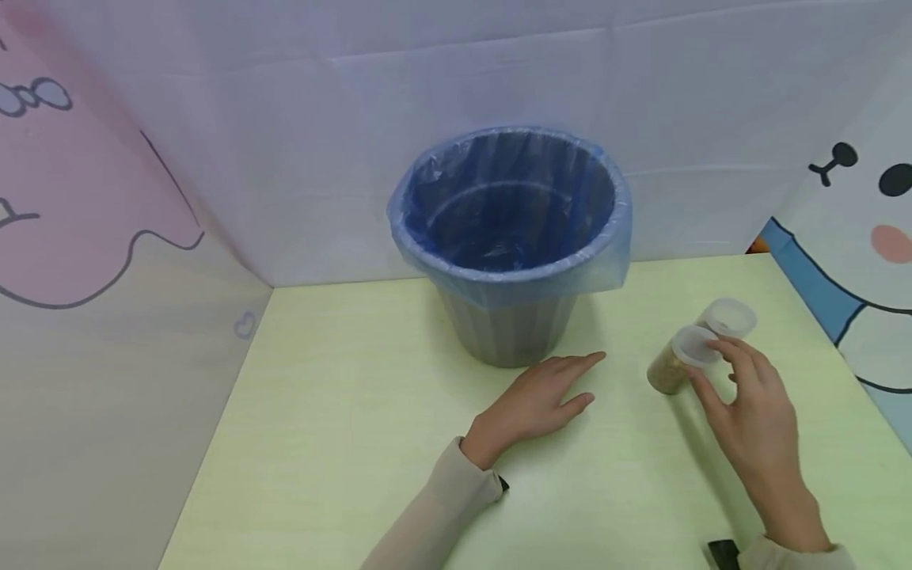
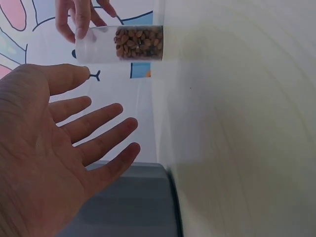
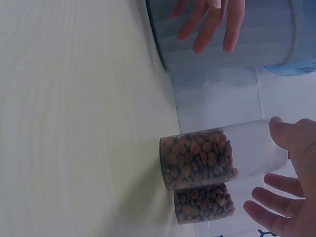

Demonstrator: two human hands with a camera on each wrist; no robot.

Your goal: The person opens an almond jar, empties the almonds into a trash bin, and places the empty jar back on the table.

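A clear jar (image 1: 671, 366) (image 3: 207, 160) part-filled with brown nuts stands on the pale green table (image 1: 342, 427). A second jar like it (image 1: 728, 318) (image 3: 205, 205) stands right behind. My right hand (image 1: 708, 364) (image 3: 284, 170) reaches round the near jar's lidded top: the thumb tip touches its rim and the fingers spread loosely beside it. My left hand (image 1: 580, 380) (image 2: 103, 108) hovers flat, palm down and fingers straight, just in front of a grey bin (image 1: 509, 332) (image 2: 128, 202) lined with a blue bag, holding nothing.
The bin stands at the table's middle back against a white cloth wall (image 1: 456, 79). Printed panels close off the left (image 1: 93, 237) and right (image 1: 855, 237) sides. A dark object (image 1: 723, 552) lies near my right sleeve.
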